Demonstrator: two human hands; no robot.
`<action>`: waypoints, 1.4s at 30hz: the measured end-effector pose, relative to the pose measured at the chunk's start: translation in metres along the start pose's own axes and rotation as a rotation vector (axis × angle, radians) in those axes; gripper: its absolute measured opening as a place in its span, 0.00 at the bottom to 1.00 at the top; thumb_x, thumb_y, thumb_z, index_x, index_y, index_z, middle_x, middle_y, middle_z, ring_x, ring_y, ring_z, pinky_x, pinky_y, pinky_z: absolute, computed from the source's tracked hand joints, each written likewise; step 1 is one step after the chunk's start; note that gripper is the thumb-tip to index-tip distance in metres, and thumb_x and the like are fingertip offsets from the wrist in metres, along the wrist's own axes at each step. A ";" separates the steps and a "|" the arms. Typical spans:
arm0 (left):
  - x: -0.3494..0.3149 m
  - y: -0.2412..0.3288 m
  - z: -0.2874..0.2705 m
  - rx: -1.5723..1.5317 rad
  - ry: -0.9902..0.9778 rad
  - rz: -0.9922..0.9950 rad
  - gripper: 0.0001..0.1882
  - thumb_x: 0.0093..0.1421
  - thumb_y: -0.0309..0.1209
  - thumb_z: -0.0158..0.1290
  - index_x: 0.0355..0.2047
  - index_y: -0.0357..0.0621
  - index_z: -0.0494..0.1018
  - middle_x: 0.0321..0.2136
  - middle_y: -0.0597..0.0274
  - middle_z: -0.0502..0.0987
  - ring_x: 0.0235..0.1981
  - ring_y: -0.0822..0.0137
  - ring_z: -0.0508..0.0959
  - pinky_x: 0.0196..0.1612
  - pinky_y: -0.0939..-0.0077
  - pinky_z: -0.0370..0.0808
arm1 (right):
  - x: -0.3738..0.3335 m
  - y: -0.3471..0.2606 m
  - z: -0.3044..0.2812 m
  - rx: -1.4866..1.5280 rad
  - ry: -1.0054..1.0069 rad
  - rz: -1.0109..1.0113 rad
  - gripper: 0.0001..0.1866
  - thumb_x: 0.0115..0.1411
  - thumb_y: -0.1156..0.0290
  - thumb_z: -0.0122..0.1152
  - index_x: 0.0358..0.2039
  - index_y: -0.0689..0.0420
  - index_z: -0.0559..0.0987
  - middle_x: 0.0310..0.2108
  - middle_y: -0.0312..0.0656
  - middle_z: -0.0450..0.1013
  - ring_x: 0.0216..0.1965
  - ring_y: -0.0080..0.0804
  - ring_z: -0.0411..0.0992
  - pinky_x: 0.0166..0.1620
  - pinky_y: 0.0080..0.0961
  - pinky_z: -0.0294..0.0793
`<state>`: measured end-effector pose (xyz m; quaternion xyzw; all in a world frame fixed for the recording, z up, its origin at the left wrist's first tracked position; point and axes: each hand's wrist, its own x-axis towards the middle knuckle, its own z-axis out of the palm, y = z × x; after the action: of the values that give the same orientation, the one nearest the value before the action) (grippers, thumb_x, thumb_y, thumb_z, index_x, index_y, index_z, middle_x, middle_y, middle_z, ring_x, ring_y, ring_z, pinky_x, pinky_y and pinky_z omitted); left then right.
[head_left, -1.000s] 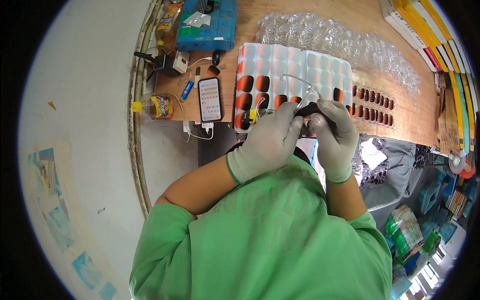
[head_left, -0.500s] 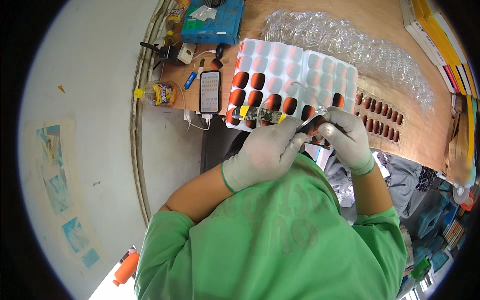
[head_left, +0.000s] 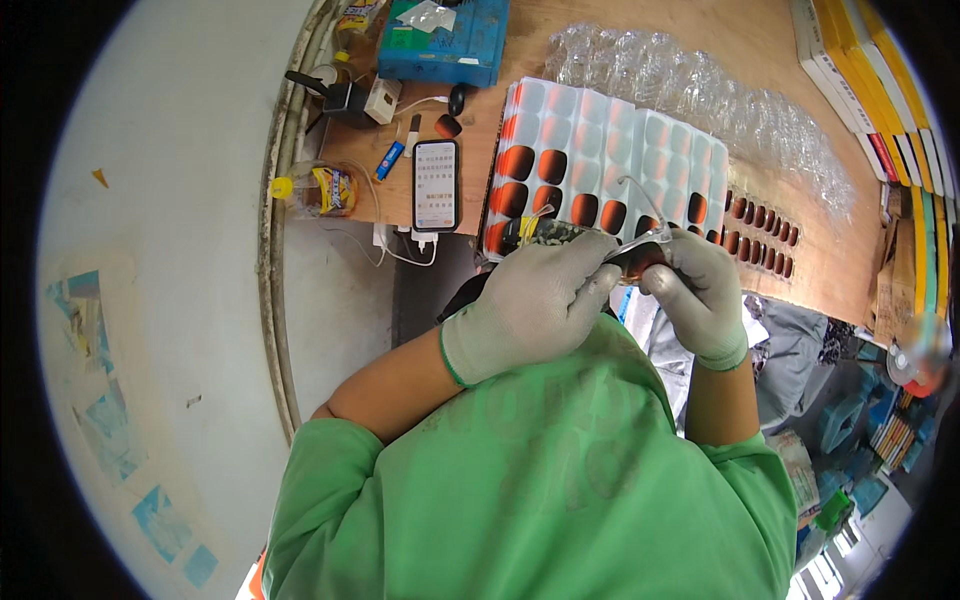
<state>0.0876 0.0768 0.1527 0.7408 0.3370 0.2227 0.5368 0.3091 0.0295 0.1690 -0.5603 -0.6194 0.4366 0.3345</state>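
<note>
In front of my chest, both hands in pale grey gloves are closed on a clear-framed pair of sunglasses point(head_left: 652, 236). A thin clear temple arm sticks up from it toward the table. My left hand point(head_left: 545, 300) grips its left part, hiding most of that side. With thumb and fingers, my right hand point(head_left: 703, 300) pinches the right side beside a dark red-brown lens point(head_left: 640, 262). Just beyond lies a white sheet-like tray point(head_left: 632, 118) with rows of dark-to-orange gradient lenses point(head_left: 550, 167). A dark patterned strip with a yellow end point(head_left: 552, 231) lies partly behind my left hand.
Clear plastic-wrapped frames point(head_left: 700, 90) run along the table's back. Small dark lenses in clear packing point(head_left: 762, 237) lie right of the tray. On the left are a phone point(head_left: 435, 187), blue lighter point(head_left: 389, 161), bottle point(head_left: 325, 190) and blue box point(head_left: 445, 45). Yellow-and-white boxes point(head_left: 870, 90) stand right.
The view has shifted slightly, so the table things sit further right. The sunglasses have tilted a little, showing more of the lens near my right thumb. Both hands keep their hold.
</note>
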 end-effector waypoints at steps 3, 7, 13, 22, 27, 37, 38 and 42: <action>-0.003 -0.011 -0.007 -0.014 0.021 0.100 0.17 0.66 0.29 0.50 0.54 0.37 0.70 0.30 0.50 0.78 0.28 0.51 0.81 0.33 0.63 0.77 | -0.001 -0.014 0.016 -0.053 0.063 -0.009 0.10 0.59 0.70 0.64 0.35 0.66 0.80 0.26 0.46 0.72 0.27 0.36 0.70 0.33 0.30 0.69; -0.004 -0.024 -0.012 0.022 0.016 0.175 0.20 0.63 0.27 0.52 0.55 0.39 0.69 0.33 0.48 0.79 0.31 0.48 0.82 0.34 0.61 0.77 | -0.001 -0.025 0.047 0.026 0.182 0.214 0.09 0.58 0.73 0.65 0.37 0.66 0.81 0.29 0.44 0.77 0.31 0.31 0.76 0.38 0.26 0.74; -0.004 -0.015 -0.032 0.171 -0.189 0.139 0.14 0.60 0.27 0.54 0.47 0.42 0.72 0.27 0.50 0.78 0.26 0.48 0.81 0.28 0.59 0.77 | -0.010 -0.026 0.066 -0.009 0.469 0.168 0.15 0.50 0.71 0.74 0.36 0.64 0.80 0.42 0.47 0.75 0.41 0.34 0.75 0.45 0.29 0.74; 0.017 -0.008 -0.040 0.086 -0.515 0.350 0.16 0.61 0.39 0.57 0.43 0.42 0.76 0.27 0.50 0.80 0.26 0.55 0.82 0.32 0.64 0.78 | -0.039 -0.001 0.020 -0.007 -0.091 -0.214 0.12 0.47 0.70 0.71 0.27 0.62 0.77 0.32 0.47 0.76 0.40 0.48 0.76 0.56 0.47 0.71; 0.090 -0.128 -0.068 0.410 0.284 -0.418 0.27 0.57 0.48 0.63 0.44 0.34 0.77 0.35 0.53 0.81 0.37 0.63 0.81 0.43 0.68 0.76 | -0.055 0.012 -0.012 0.315 0.224 0.199 0.10 0.56 0.75 0.60 0.36 0.69 0.77 0.32 0.43 0.75 0.35 0.29 0.73 0.48 0.30 0.74; 0.075 -0.152 -0.079 0.205 0.286 -0.541 0.14 0.62 0.39 0.59 0.39 0.39 0.78 0.25 0.70 0.74 0.23 0.80 0.69 0.26 0.83 0.65 | -0.018 0.031 -0.023 0.722 0.119 0.211 0.39 0.60 0.85 0.44 0.72 0.69 0.47 0.53 0.50 0.70 0.49 0.29 0.71 0.54 0.29 0.74; 0.073 -0.136 -0.080 0.114 0.304 -0.507 0.14 0.62 0.39 0.59 0.39 0.39 0.78 0.26 0.69 0.76 0.25 0.78 0.71 0.30 0.80 0.67 | -0.018 0.029 -0.023 0.739 0.106 0.198 0.40 0.59 0.86 0.43 0.72 0.68 0.47 0.54 0.50 0.70 0.49 0.28 0.71 0.53 0.28 0.74; 0.056 -0.033 -0.042 -0.419 0.305 -0.403 0.11 0.62 0.34 0.60 0.39 0.40 0.76 0.27 0.69 0.76 0.28 0.77 0.74 0.34 0.79 0.72 | -0.021 0.032 -0.014 0.484 0.106 0.139 0.44 0.55 0.84 0.43 0.73 0.61 0.46 0.55 0.55 0.71 0.39 0.28 0.74 0.44 0.26 0.78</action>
<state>0.0882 0.1519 0.1334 0.4909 0.5000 0.2848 0.6541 0.3375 0.0105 0.1468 -0.5272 -0.4384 0.5640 0.4601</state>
